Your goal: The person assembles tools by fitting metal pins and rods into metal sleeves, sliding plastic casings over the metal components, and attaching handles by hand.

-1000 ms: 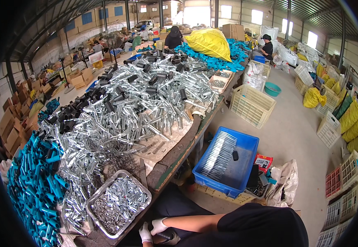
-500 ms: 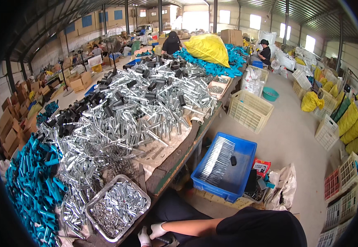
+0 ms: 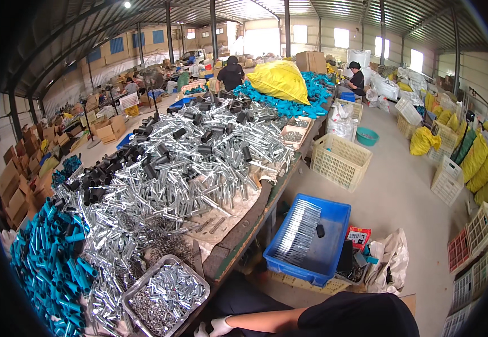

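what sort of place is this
Probably a workshop or small factory for assembling metal parts: a long workbench carries a big heap of silver metal rods, a tray of small metal parts stands at its near end, and steel posts hold up a high, ribbed roof.

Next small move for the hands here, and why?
Probably raise the right hand and left hand slightly, toward the metal tray: both are cut off by the picture's lower edge, so any grip is hidden.
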